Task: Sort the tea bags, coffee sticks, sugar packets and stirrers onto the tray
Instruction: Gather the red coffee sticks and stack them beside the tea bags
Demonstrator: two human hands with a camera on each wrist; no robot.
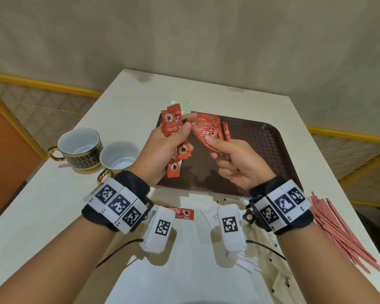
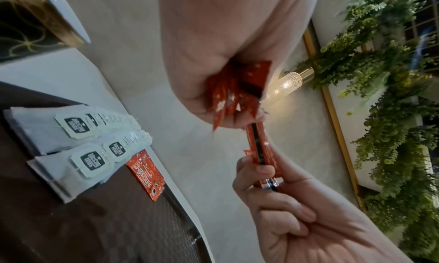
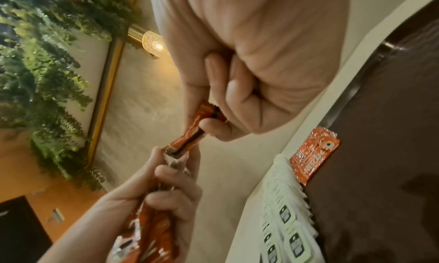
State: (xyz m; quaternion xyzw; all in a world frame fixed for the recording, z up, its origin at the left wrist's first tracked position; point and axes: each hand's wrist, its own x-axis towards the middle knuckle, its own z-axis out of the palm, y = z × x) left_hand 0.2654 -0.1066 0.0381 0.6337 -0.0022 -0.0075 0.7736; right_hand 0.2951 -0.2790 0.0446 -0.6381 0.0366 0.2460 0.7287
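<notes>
Both hands are hovering above the brown tray (image 1: pixel 270 150), each busy with red Nescafe coffee sticks. Her left hand (image 1: pixel 162 150) is clutching a fanned bundle of coffee sticks (image 1: pixel 173 128), fingers wrapped round them and the thumb pressing on top. Her right hand (image 1: pixel 235 163) is pinching another clutch of sticks (image 1: pixel 206 132) between thumb and forefinger, the remaining fingers curling into the palm; the two bunches are meeting end to end between the hands. One single coffee stick (image 2: pixel 146 173) is lying on the tray's far edge, just beside two rows of overlapping white tea bags (image 2: pixel 78 135) with dark labels. Another stick (image 1: pixel 181 212) is lying on the pale table (image 1: pixel 53 227) near her wrists, next to white sugar packets (image 1: pixel 210 213). Red stirrers (image 1: pixel 342 233) are lying in a loose pile on the table's right side, off the tray. Two white-lined cups (image 1: pixel 97 150) with gold handles are standing to the left of the tray.
</notes>
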